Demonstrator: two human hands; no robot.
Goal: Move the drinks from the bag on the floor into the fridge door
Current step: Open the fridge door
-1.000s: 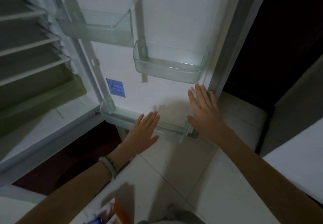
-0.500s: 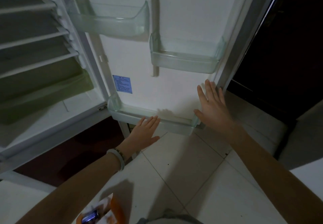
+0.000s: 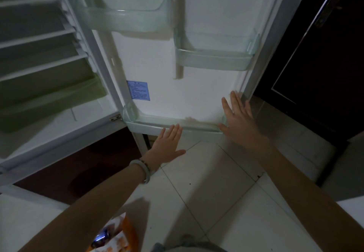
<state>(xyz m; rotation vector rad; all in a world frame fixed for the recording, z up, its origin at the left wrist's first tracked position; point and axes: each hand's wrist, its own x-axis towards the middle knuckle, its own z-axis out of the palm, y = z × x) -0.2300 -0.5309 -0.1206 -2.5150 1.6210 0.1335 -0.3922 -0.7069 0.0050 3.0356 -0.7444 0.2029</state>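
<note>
The fridge door [image 3: 157, 64] stands wide open ahead, its clear bins bare: an upper left bin [image 3: 122, 19], a middle right bin [image 3: 212, 58] and a long bottom bin [image 3: 153, 125]. My left hand [image 3: 167, 146], with a pale bangle at the wrist, is flat and spread just below the bottom bin's front. My right hand [image 3: 237, 119] is spread over that bin's right end, holding nothing. An orange and white bag [image 3: 116, 236] lies on the floor at the bottom edge, with a dark can [image 3: 102, 237] showing inside it.
The fridge interior [image 3: 39, 54] with white wire shelves and a greenish drawer is at the left. A dark door [image 3: 319, 54] with a handle stands to the right. White tiled floor [image 3: 206, 182] lies between. A white surface edge [image 3: 352, 210] juts in at the right.
The view has tilted down and shifted left, so the fridge door sits further right in frame. More of the bag shows at the bottom. Both hands stay spread near the bottom bin.
</note>
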